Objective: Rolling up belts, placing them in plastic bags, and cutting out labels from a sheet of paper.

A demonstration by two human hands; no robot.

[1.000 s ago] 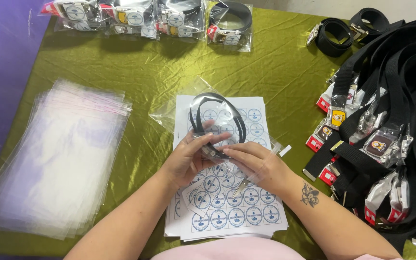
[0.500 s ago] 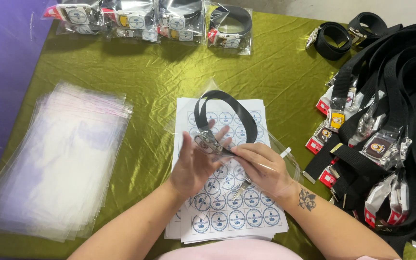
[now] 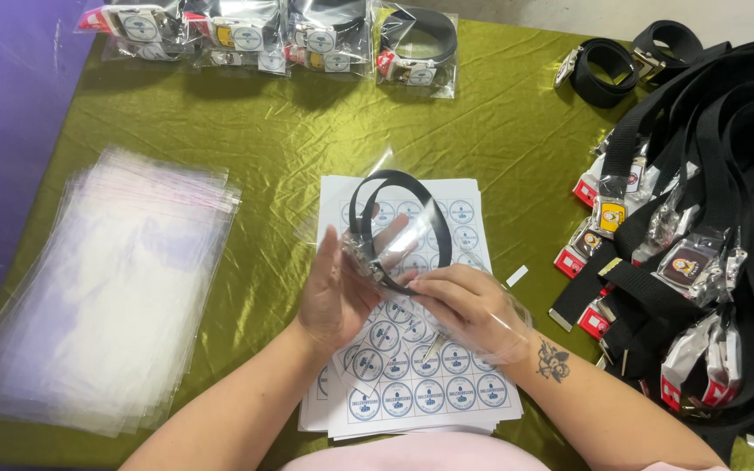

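Green-cloth bench (image 3: pixel 263 157): my left hand (image 3: pixel 338 296) & right hand (image 3: pixel 469 310) both grip coiled black belt (image 3: pixel 394 222) in clear bag (image 3: pixel 412 253), sticker sheet (image 3: pixel 434 392) at 6.

Shiny olive-green cloth (image 3: pixel 263 148) covers the table, with a purple surface (image 3: pixel 2 131) beyond its left edge. At the centre, a white sticker sheet (image 3: pixel 429 384) printed with rows of round blue-and-white labels lies beneath a black belt (image 3: pixel 394 187) in a clear, colourless bag (image 3: pixel 447 253); a stack of clear, whitish bags (image 3: pixel 106 296) lies near the left edge. Black belts (image 3: pixel 726 157) with red, yellow and white tags are heaped along the right edge, and bagged black belts (image 3: pixel 416 48) with blue-and-white round labels line the far edge.
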